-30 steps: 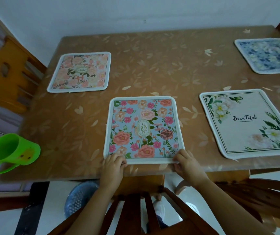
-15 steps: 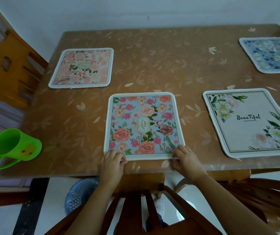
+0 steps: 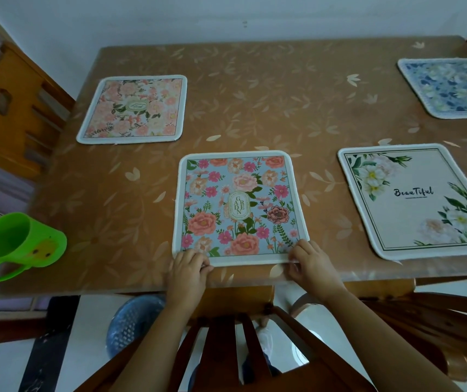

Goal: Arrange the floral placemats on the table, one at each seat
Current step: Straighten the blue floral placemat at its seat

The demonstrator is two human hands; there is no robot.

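Several floral placemats lie flat on the brown table [image 3: 255,89]. The blue "Garden" placemat [image 3: 239,206] is in front of me near the table's front edge. My left hand [image 3: 188,268] pinches its near left corner and my right hand [image 3: 310,263] pinches its near right corner. A pink placemat [image 3: 134,108] lies at the far left. To the right is a white "Beautiful" placemat [image 3: 416,199], and a blue-and-white placemat [image 3: 453,87] at the far right is cut off by the frame.
A green plastic mug [image 3: 21,246] sits on its side at the table's front left corner. A dark wooden chair back [image 3: 226,357] stands between me and the table. A light wooden chair [image 3: 9,106] is at the left end. A blue basket [image 3: 130,323] sits on the floor below.
The Garden placemat has slid a little farther from the front edge under both hands. The view has shifted slightly. The other placemats and the mug have stayed put.
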